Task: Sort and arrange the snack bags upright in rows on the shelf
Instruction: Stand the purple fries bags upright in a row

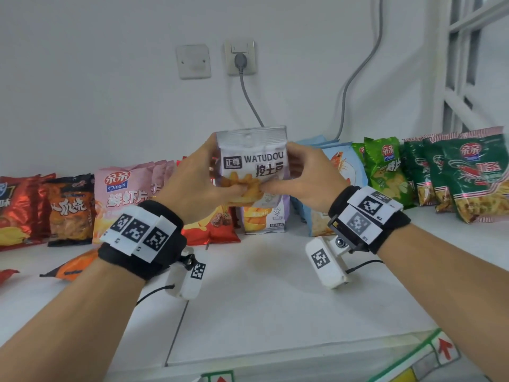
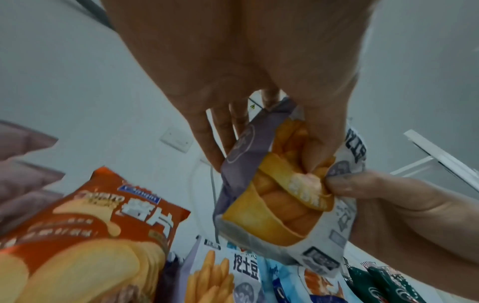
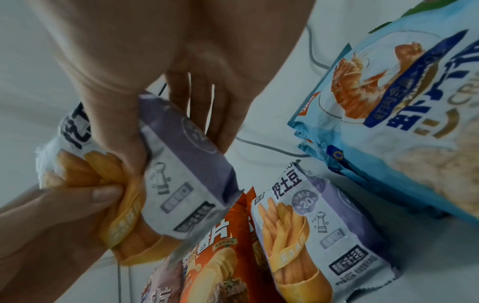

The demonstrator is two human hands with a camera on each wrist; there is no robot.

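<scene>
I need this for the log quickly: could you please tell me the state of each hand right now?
Left hand: closed, fingers gripping the WATUDOU fries bag.
Right hand: closed, gripping the same bag's other side.

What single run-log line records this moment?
step: placing | held: WATUDOU bag, upright, above shelf | left hand: grips bag | right hand: grips bag | matching bag: standing below

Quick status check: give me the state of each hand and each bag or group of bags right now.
left hand: grips WATUDOU bag
right hand: grips the same bag
WATUDOU bag: held upright above the shelf
second WATUDOU bag: standing in the row
blue bag: standing, leaning back
green bags: standing in rows
orange bag: lying flat
plug: in the socket
</scene>
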